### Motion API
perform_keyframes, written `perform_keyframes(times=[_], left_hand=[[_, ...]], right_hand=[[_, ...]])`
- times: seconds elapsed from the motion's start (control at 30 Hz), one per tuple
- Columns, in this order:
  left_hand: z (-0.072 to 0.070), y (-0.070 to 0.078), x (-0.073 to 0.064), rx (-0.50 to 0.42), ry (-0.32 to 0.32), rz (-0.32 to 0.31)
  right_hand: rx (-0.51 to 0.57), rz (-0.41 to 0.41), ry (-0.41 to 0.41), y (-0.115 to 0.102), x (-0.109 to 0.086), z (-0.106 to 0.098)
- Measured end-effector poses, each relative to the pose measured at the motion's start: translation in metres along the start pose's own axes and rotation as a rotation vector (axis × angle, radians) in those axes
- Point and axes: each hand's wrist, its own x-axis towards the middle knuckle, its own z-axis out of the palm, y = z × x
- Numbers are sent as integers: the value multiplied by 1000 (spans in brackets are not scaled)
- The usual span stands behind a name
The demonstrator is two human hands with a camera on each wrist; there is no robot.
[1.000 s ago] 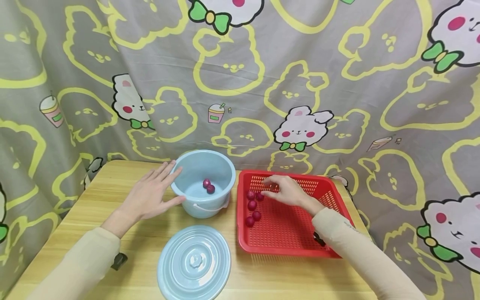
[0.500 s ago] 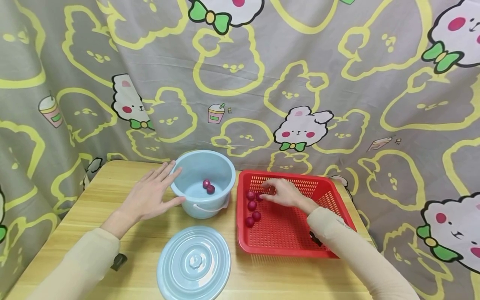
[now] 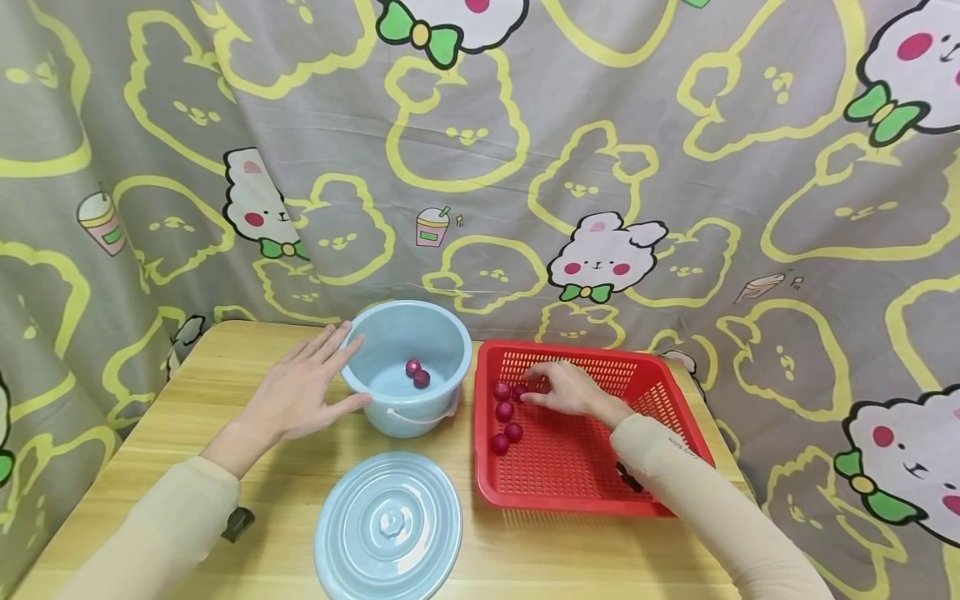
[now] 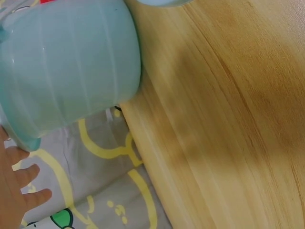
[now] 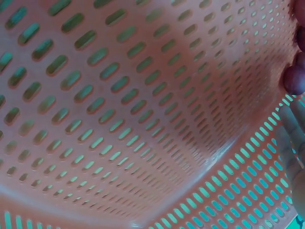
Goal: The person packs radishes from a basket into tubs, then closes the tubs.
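My left hand (image 3: 296, 392) has its fingers spread and touches the left rim of a light-blue bucket (image 3: 405, 417). In the left wrist view, its fingers (image 4: 28, 175) are by the rim of the bucket (image 4: 71, 67). Two dark-red plums (image 3: 422, 378) lie inside the bucket. Over the red plastic basket (image 3: 577, 500), my right hand (image 3: 566, 387) reaches in with fingers and thumb bent around the nearest plum (image 3: 519, 392). Several plums (image 3: 504, 411) lie along the basket's left side. In the right wrist view, the fingers (image 5: 288, 138) are just beside a plum (image 5: 294, 80).
A round light-blue lid (image 3: 390, 525) with a knob lies in front of the bucket. The wooden table (image 3: 247, 358) backs onto a patterned grey curtain (image 3: 480, 283). Perforated walls (image 5: 228, 191) of the basket rise around the right hand.
My right hand has moved slightly left and down, closer to the nearest plum. The left hand, bucket and lid have stayed in place.
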Motion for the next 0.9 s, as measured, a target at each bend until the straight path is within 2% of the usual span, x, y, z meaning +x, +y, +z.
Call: perform_keyframes(times=[0.9], left_hand=[[0,0,0,-8,6,3]], right_hand=[[-126,-82,-36,0,6,9]])
